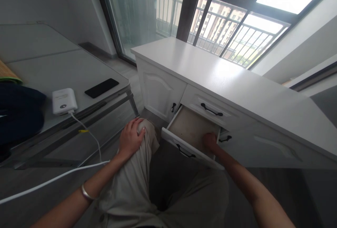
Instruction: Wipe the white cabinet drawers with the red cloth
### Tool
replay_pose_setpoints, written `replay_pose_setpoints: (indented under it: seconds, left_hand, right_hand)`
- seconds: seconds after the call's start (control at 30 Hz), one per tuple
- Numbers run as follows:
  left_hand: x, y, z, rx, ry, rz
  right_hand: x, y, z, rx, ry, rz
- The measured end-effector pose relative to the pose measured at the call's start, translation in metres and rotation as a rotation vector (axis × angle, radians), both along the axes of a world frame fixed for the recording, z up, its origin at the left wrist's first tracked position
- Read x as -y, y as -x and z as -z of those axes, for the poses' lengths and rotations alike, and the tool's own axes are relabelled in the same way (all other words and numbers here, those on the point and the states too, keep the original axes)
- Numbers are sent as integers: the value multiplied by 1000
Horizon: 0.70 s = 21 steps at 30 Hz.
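Head view: right hand inside the pulled-out lower drawer of a white cabinet.
Its grip cannot be told. Left hand rests open on the knee; a power bank, phone and white cable lie at left.
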<state>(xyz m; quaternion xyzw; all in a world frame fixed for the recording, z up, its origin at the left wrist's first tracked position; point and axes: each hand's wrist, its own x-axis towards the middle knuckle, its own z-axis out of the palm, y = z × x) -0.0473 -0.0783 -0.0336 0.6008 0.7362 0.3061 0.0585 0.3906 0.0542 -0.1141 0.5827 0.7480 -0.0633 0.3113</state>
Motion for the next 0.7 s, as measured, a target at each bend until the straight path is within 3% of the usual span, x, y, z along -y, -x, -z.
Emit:
replay_pose_setpoints:
  seconds: [0.1,0.17,0.27,0.37,0.47,0.6,0.7]
  left_hand:
    - [1,2,-1,8,9,-6]
    - [2,2,-1,8,14,-11]
    - [2,1,-1,1,12,-9]
    - [2,-1,-2,-2,12,-5]
    - [2,-4,-3,-14,26,-7]
    - [4,-8,-4,-41,43,-6]
    - [4,-12,-4,-53,39,1]
  right_hand:
    - [37,4,-4,-52,38,-12]
    - [48,0,-12,-144,81,72]
    - [44,-13,-30,-310,143,260]
    - [37,-35,-48,-388,165,311]
    - [52,-71,-57,-809,158,469]
    - [113,-123,-49,-1675,-148,848]
    - [166,-134,-28,-1998,-526,995]
